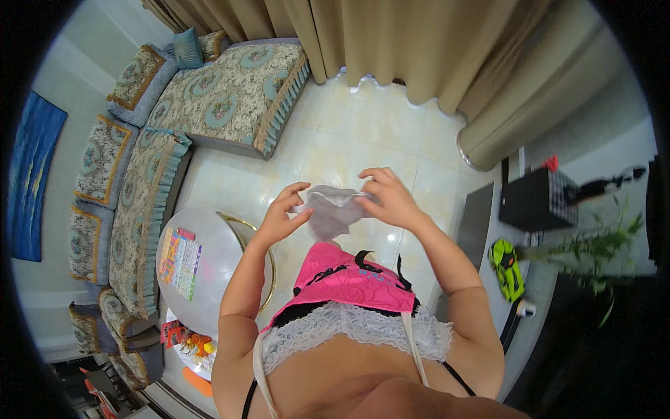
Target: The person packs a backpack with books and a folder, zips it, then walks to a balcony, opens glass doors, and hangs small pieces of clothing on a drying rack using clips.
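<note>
Between my two hands hangs a small piece of thin, pale grey fabric [335, 212], stretched along its upper edge and loose below. My left hand [287, 213] pinches its left end between thumb and fingers. At the other end my right hand [387, 198] grips the cloth, with some of it bunched near the thumb. The exact kind of garment or cloth is hard to tell. Below it is the pink apron [350, 280] with black trim that I wear.
At left stand a round table [209, 235] holding a printed sheet [180, 264], a smaller table with snack packets [172, 332], and a patterned sofa [209, 99]. A low cabinet at right bears a green toy car [506, 269], a black box [536, 199] and a plant [602, 246]. Curtains [398, 47] hang ahead.
</note>
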Action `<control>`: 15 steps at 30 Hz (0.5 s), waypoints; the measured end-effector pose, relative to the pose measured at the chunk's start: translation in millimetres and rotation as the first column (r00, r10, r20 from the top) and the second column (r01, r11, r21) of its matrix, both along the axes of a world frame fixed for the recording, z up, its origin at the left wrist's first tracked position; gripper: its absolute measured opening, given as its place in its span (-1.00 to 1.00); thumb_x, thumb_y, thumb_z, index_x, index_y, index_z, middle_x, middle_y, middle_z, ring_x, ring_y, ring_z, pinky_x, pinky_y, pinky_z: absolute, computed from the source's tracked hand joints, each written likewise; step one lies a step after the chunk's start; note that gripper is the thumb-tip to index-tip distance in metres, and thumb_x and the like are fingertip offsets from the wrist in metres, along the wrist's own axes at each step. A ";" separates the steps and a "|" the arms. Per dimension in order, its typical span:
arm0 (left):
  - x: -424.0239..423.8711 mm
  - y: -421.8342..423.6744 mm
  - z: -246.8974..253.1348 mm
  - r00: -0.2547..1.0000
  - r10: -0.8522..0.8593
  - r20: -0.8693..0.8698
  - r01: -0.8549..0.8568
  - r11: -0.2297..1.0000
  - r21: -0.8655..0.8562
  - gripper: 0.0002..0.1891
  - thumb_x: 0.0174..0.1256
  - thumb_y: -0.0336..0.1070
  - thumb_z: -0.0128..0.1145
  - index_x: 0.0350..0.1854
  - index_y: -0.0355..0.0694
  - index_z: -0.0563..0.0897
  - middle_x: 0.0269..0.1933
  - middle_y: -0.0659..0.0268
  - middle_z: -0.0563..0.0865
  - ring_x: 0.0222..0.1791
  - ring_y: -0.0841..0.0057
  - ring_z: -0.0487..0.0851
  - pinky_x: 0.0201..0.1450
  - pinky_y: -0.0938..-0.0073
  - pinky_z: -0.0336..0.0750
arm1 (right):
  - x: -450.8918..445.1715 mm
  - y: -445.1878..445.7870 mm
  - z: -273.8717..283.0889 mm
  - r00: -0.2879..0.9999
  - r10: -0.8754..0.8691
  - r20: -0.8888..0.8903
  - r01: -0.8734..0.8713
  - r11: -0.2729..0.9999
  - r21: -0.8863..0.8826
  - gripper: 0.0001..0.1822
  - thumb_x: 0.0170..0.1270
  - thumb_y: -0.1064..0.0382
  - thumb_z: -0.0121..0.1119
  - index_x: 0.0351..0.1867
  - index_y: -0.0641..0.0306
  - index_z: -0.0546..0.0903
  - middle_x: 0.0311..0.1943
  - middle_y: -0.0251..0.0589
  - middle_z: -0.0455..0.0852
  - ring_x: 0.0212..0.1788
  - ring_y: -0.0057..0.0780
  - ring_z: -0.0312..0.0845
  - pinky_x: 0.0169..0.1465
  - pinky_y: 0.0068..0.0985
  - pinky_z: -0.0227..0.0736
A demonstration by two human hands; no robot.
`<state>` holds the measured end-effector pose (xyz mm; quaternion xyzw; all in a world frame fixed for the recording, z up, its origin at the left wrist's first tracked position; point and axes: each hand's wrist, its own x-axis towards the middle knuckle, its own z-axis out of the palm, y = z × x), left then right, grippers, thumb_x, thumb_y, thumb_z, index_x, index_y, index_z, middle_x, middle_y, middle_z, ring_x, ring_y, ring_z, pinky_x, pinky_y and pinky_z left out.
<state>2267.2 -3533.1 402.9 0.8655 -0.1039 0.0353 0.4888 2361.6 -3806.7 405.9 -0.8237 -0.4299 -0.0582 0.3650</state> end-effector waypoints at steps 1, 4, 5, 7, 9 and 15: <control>25.7 3.0 -5.1 0.993 0.026 -0.114 -0.048 0.978 -0.201 -0.80 0.19 -0.35 0.29 -0.46 -0.24 0.49 0.30 0.13 0.49 0.27 0.28 0.43 0.29 0.35 0.24 | 28.3 18.1 -1.8 0.999 0.039 -0.037 -0.038 0.999 0.036 -0.79 0.14 0.16 0.28 -0.40 0.28 0.64 -0.06 -0.17 0.61 0.02 -0.15 0.45 0.05 -0.34 0.41; 116.9 5.2 -32.9 0.999 -0.001 -0.051 -0.012 0.967 -0.254 -0.79 0.27 -0.38 0.24 -0.34 -0.22 0.41 0.30 0.05 0.47 0.28 0.41 0.40 0.26 0.38 0.29 | 114.6 72.3 -10.4 0.972 0.181 -0.147 -0.162 0.978 0.133 -0.79 0.19 0.17 0.24 -0.35 0.30 0.64 -0.06 -0.14 0.61 -0.01 -0.12 0.47 0.07 -0.32 0.41; 151.3 9.6 -42.5 0.999 -0.016 -0.035 0.005 0.958 -0.286 -0.79 0.28 -0.39 0.23 -0.31 -0.21 0.40 0.28 0.04 0.48 0.27 0.42 0.41 0.25 0.38 0.30 | 145.5 87.8 -12.5 0.952 0.251 -0.176 -0.223 0.961 0.165 -0.78 0.21 0.17 0.22 -0.33 0.31 0.64 -0.07 -0.13 0.61 -0.02 -0.11 0.48 0.07 -0.32 0.41; 218.8 22.5 -61.3 0.985 -0.072 -0.154 0.013 0.936 -0.353 -0.73 0.25 -0.40 0.27 -0.20 -0.20 0.38 0.24 0.07 0.47 0.22 0.45 0.43 0.21 0.38 0.35 | 208.1 110.9 -13.3 0.944 0.206 -0.256 -0.185 0.977 0.104 -0.77 0.25 0.17 0.18 -0.28 0.31 0.65 -0.06 -0.12 0.61 -0.03 -0.12 0.51 0.06 -0.32 0.43; 294.7 44.3 -66.5 0.995 -0.074 -0.071 0.039 0.913 -0.406 -0.68 0.22 -0.39 0.31 -0.15 -0.21 0.38 0.25 0.08 0.44 0.24 0.46 0.40 0.22 0.38 0.35 | 273.3 131.7 -8.0 0.927 0.183 -0.327 -0.166 0.983 0.080 -0.76 0.30 0.17 0.15 -0.21 0.32 0.65 -0.04 -0.12 0.61 -0.04 -0.16 0.54 0.04 -0.34 0.44; 498.1 89.8 -50.9 0.998 -0.064 0.019 0.066 0.897 -0.437 -0.58 0.17 -0.47 0.28 0.04 -0.22 0.40 0.05 0.22 0.54 0.04 0.49 0.53 0.14 0.42 0.44 | 440.6 166.5 7.5 0.909 0.155 -0.388 -0.135 0.988 0.079 -0.72 0.34 0.23 0.15 0.02 0.27 0.61 0.07 -0.12 0.58 0.04 -0.25 0.56 0.05 -0.41 0.46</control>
